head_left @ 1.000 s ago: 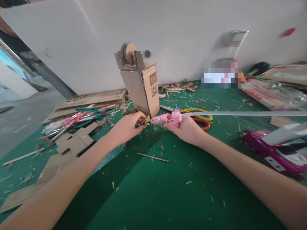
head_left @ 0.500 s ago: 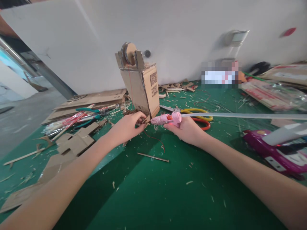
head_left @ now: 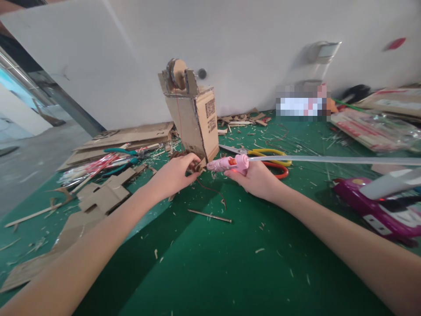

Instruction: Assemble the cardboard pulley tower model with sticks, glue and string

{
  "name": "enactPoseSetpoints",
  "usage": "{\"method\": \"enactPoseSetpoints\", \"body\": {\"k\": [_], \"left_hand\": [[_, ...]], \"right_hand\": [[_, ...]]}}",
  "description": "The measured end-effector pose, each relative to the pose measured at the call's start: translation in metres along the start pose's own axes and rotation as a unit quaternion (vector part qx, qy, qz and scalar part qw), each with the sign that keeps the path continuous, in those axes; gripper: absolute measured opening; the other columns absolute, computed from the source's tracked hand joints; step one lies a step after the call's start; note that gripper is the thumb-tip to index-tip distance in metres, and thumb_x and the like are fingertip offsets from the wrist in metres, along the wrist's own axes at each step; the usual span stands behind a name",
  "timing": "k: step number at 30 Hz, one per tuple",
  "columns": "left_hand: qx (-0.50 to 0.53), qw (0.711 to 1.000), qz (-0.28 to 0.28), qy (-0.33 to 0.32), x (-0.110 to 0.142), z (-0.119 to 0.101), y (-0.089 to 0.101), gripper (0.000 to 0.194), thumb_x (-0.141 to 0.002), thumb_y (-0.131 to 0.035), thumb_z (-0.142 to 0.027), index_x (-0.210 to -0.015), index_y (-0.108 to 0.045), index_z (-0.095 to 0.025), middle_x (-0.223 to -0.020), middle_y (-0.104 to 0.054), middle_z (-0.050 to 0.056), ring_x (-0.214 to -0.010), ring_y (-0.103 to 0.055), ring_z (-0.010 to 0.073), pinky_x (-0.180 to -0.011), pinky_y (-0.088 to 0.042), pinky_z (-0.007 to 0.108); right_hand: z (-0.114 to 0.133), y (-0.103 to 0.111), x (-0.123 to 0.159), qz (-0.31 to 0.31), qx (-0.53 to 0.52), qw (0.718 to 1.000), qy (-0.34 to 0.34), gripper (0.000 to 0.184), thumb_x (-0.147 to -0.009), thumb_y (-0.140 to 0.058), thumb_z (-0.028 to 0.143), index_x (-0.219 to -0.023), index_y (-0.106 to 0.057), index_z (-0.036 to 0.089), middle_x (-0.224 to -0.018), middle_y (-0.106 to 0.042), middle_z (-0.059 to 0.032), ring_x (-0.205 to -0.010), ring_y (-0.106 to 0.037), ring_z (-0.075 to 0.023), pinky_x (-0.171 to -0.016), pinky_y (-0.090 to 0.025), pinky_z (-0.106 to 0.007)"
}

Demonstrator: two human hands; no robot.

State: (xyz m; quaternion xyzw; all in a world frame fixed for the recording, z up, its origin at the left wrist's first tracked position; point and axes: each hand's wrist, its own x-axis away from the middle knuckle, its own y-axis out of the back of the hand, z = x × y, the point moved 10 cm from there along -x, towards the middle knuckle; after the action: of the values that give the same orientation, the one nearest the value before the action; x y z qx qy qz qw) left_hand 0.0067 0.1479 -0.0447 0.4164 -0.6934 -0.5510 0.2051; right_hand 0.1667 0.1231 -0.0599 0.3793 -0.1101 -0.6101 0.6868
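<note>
Pink is the gun (head_left: 226, 163) in our right hand (head_left: 259, 181), and our fingers are wrapped around its handle. Its long clear stick (head_left: 329, 159) now dips a bit lower at the far end than in the first look; both hands have stayed put. The scissors (head_left: 269, 152) lie behind the gun and right hand, which partly hide them. The tall card box (head_left: 197, 125) stands just past our hands. On the green table (head_left: 210, 267), a nail (head_left: 209, 216) and red thread (head_left: 213, 190) lie nearer us. Our left hand (head_left: 174, 173) pinches a card bit (head_left: 200, 165) by the box's foot, its fingers hiding some of it. The gun's tip is just beside that bit, past our fingertips.
</note>
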Motion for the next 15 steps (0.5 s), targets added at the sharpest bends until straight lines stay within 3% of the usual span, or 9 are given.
{"method": "enactPoseSetpoints", "body": {"k": [8, 15], "left_hand": [[-0.006, 1.000, -0.003, -0.001, 0.0004, 0.0016, -0.0014, 0.025, -0.084, -0.054, -0.033, -0.107, -0.052, -0.024, -0.099, -0.066, 0.004, -0.089, -0.063, 0.0197, -0.073, -0.049, 0.031], [-0.020, 1.000, -0.006, -0.010, 0.0012, -0.0025, 0.0008, 0.026, -0.084, -0.052, -0.035, -0.107, -0.052, -0.023, -0.096, -0.067, 0.005, -0.087, -0.063, 0.0200, -0.073, -0.048, 0.032]], "right_hand": [[-0.0028, -0.0013, 0.0002, 0.004, 0.003, 1.000, -0.013, 0.042, -0.081, -0.052, 0.056, -0.058, -0.051, 0.022, -0.045, -0.047, 0.0021, -0.048, -0.048, -0.0143, -0.048, -0.037, -0.028], [0.0008, 0.0008, 0.0004, -0.002, -0.006, 1.000, -0.004, 0.033, -0.082, -0.054, 0.052, -0.069, -0.058, 0.021, -0.050, -0.052, 0.0009, -0.053, -0.053, -0.0163, -0.052, -0.040, -0.029]]}}
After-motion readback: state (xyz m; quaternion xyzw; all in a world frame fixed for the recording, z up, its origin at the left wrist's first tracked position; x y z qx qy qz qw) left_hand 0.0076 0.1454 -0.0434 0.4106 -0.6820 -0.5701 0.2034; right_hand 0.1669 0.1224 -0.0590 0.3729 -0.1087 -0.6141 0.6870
